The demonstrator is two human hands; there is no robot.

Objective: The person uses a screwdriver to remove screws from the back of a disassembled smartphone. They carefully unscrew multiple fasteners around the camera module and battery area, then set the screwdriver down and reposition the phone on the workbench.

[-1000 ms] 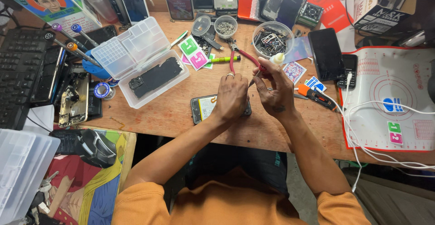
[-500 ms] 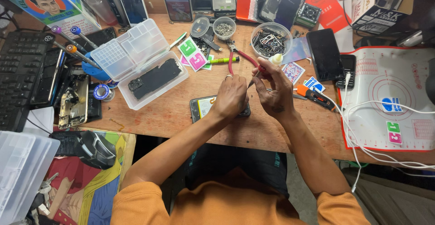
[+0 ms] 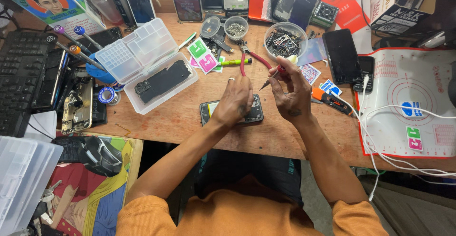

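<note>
Centrally, just below mid-frame, an opened phone [image 3: 232,112] is seen lying flat on the wooden bench [image 3: 180,117]. The left hand [image 3: 236,100] is pressed down over it, fingers curled, so most of the body is hidden. The right hand [image 3: 293,91], just right of centre, is closed around a red-handled screwdriver [image 3: 274,73], its tip angled down toward the phone's upper right edge without visibly touching it. Red-handled pliers [image 3: 251,58] lie just above the hands. A clear parts box [image 3: 152,70] is noted at left of centre, a bowl of small parts [image 3: 285,39] toward the upper middle. The phone is judged light, rigid, thin and fragile where exposed; a hold by the side edges is advised. The screwdriver is judged light and stiff, best held at the grip.
</note>
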